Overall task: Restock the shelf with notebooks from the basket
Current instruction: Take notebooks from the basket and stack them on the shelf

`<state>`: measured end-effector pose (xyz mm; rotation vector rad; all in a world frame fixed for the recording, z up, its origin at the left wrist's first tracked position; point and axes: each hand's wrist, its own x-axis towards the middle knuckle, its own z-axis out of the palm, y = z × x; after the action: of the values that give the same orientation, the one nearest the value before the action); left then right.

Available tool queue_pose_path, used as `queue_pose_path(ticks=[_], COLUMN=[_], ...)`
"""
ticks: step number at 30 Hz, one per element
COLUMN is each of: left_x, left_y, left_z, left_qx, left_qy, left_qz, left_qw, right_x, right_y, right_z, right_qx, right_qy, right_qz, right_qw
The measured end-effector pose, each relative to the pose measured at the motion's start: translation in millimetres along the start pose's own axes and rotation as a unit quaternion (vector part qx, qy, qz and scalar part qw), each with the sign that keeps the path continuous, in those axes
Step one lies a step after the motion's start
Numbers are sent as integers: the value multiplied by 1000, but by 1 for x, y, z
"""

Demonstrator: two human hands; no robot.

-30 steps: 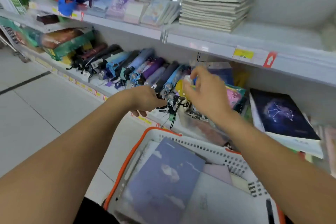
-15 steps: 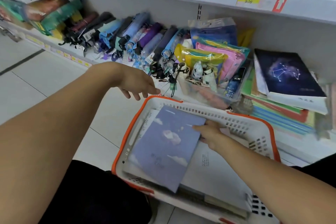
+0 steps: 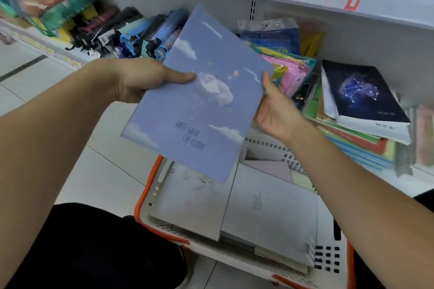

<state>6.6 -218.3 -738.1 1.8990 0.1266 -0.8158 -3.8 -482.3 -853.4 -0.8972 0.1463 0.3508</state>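
Hands grip a blue cloud-print notebook [image 3: 197, 98] above the basket [image 3: 150, 197]: left hand [image 3: 143, 80] thumb pinching its cover, right hand [image 3: 274, 105] cupping its far edge, fingers hidden behind.

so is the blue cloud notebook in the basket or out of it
Out. The blue notebook is held up above the basket, left hand gripping its left edge and right hand its right edge. Grey notebooks lie inside.

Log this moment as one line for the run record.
step: notebook lifted from basket | left hand: grips blue notebook | right hand: holds its other edge | basket: more notebooks inside | shelf: not yet restocked
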Motion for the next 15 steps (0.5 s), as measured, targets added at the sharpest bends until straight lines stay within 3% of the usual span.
queue_pose_path(ticks=[1, 2, 3, 4, 5, 6, 11, 15], left_x=[0, 0, 1, 2, 4, 6, 10, 14], left_y=[3, 5, 7, 7, 6, 5, 3, 4], left_z=[2, 3, 4, 3, 1, -2, -9, -2], left_qx=[18, 30, 32, 34, 35, 33, 24, 40], left_qy=[24, 54, 86, 120, 150, 173, 205, 204], left_qz=[5, 9, 9, 7, 3, -3, -23, -23], left_qw=[1000, 998, 996, 992, 988, 984, 978, 978], right_x=[-3, -10, -16, -22, -28, -35, -40, -36], right_y=[13, 27, 42, 59, 74, 87, 100, 74], right_z=[-10, -24, -42, -64, -82, -96, -107, -101], right_qx=[-125, -308, -509, -674, -774, -810, -822, -795], right_qy=[-1, -8, -31, -59, -68, -59, -9, -68], right_qz=[58, 115, 171, 205, 210, 213, 203, 222], right_qw=[990, 944, 843, 707, 593, 543, 532, 561])
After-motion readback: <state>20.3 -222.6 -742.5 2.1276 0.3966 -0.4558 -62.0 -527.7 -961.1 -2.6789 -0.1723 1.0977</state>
